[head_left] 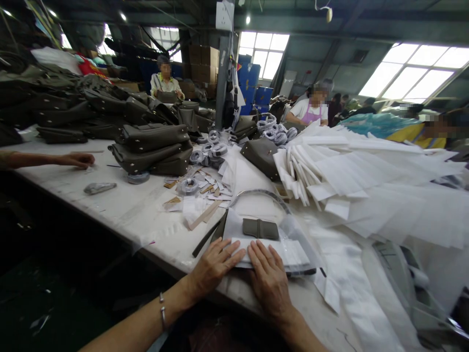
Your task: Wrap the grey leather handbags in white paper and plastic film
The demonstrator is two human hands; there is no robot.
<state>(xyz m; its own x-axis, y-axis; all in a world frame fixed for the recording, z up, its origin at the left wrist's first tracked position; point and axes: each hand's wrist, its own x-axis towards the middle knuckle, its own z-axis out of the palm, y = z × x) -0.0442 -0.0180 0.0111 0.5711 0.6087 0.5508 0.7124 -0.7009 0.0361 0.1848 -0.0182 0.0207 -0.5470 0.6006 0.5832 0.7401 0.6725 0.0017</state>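
Note:
My left hand [217, 266] and my right hand [270, 278] lie flat, fingers stretched out, on a white folded sheet [289, 253] at the table's front edge. Under the sheet is a bag [313, 271], largely covered by white wrapping, with its wrapped handle [261, 192] arching up behind. A dark green-grey leather piece [260, 229], like a small wallet, rests on the white wrapping just beyond my fingertips. To the left of my left hand a dark strap [205, 239] sticks out from the bag. Both palms hide part of the sheet.
A large stack of white foam sheets [348, 166] covers the right side. Dark bags [154, 146] are piled at the left, with wrapped coils [188, 186] and paper scraps [210, 188] in between. Another person's hand [78, 160] reaches in from the left; co-workers sit farther back.

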